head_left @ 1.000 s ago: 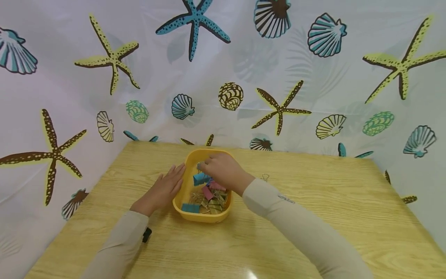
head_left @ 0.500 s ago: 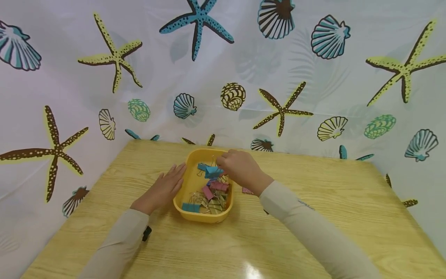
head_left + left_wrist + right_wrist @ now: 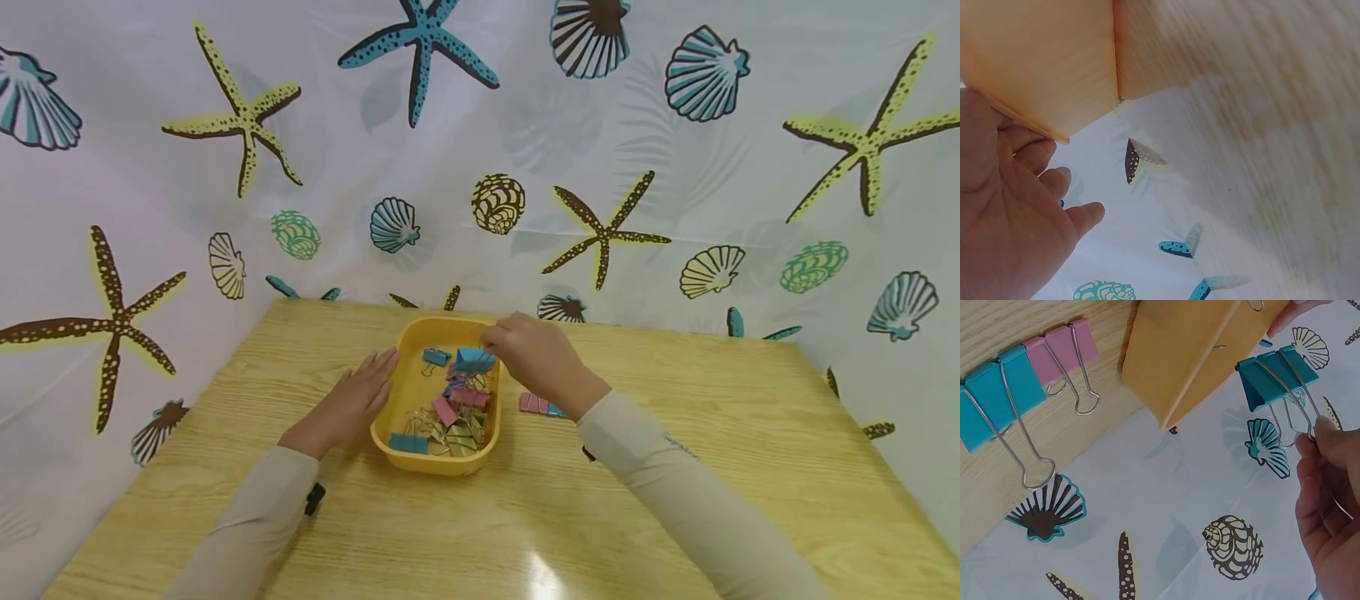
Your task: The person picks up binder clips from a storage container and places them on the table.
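Pinches, with the right hand, a blue binder clip by its wire handle, body just beyond the grip, over the yellow tray. Rests the left hand, outstretched, against the opposite wall.

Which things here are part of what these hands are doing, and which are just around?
Part of it:
teal binder clip, pinched by the right hand
yellow tub, touched by the left hand
binder clips inside it
probably the pink clip and teal clip outside it

Just around:
wood-grain table
white cloth printed with starfish and seashells
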A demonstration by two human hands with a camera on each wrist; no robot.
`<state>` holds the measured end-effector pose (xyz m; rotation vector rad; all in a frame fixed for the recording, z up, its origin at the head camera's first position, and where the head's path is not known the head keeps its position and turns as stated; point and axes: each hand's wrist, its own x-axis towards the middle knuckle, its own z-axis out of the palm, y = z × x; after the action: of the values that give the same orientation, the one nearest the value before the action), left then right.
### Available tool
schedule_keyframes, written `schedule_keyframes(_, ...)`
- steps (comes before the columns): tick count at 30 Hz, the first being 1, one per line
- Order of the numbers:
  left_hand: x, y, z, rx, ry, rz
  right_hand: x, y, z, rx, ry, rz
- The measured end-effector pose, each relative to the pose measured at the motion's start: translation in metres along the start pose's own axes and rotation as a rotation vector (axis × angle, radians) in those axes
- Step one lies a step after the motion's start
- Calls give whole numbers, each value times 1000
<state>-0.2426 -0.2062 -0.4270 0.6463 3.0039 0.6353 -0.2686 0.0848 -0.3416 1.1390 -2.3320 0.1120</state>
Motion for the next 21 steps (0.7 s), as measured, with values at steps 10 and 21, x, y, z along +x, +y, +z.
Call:
schedule_keyframes(10, -1, 0, -1, 3, -3, 0, -16, 21, -12, 63, 8, 117)
schedule_keyframes(21, 0, 0, -1, 9, -18, -3, -41, 45, -26, 110, -59, 267)
